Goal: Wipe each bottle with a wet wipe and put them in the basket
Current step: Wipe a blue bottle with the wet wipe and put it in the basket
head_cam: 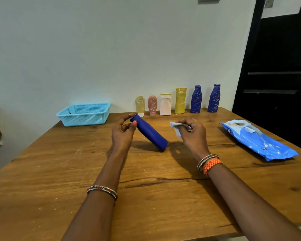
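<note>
The dark blue bottle (149, 134) sits mid-table, tilted: its base rests on the wooden table (156, 197) toward four o'clock, and its top end leans up toward ten o'clock. That's the long axis, ten to four, with the top pointing off toward the basket. The left hand (122, 134) has the top end, thumb behind and fingertips (134, 122) in front, curled round it in a light pinch. The bottle's flank looks clean, no squiggles on it, so this one reads as wiped or nearly so.

Out at three o'clock from the bottle, just apart from it, the right hand (192, 133) pinches a crumpled wet wipe (176, 127), fingers bunched tight on it. The wipe is not touching the bottle.

The turquoise basket (84, 114) lies at ten o'clock, on the left hand's side, so the left is the nearer carrier and the bottle already points that way. It looks empty, though its floor is partly hidden.

Along the wall at twelve stand six more bottles (179, 101), most scribbled with pale marks. The blue wipes pack (257, 140) lies at three o'clock, well apart.
</note>
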